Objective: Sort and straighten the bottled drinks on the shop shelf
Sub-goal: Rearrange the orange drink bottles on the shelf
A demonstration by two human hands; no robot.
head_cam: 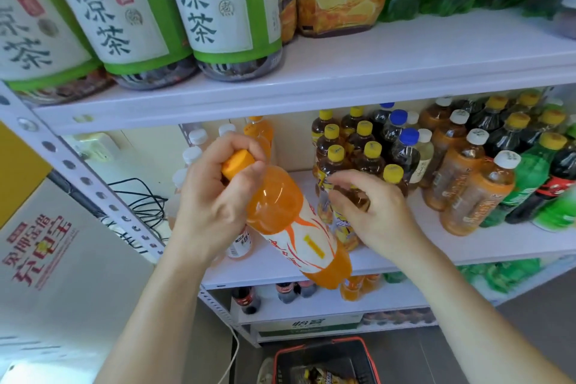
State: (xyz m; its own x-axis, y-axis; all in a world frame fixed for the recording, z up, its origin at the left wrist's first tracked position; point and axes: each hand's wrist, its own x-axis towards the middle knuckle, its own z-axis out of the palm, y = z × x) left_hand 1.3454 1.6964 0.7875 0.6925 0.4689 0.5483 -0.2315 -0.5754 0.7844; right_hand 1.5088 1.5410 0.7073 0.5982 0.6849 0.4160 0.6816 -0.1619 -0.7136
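Observation:
My left hand (215, 193) grips the neck of an orange soda bottle (290, 221) with an orange cap, tilted in front of the middle shelf (498, 246). Just to its right, my right hand (371, 209) has its fingers curled round a yellow-labelled iced tea bottle (339, 221) standing at the front of that shelf. Behind it stand several yellow-capped tea bottles (358, 146). Further right are blue-capped dark bottles (402, 146), white-capped amber bottles (464, 184), green soda (526, 184) and cola (558, 187).
The upper shelf (405, 53) carries big green-and-white herbal tea bottles (218, 3), an iced tea pack and green soda. White-capped bottles (196, 146) stand at the middle shelf's left. The lowest shelf holds cola and orange bottles (358, 287). A red basket (327, 362) sits on the floor. Cables hang at the left.

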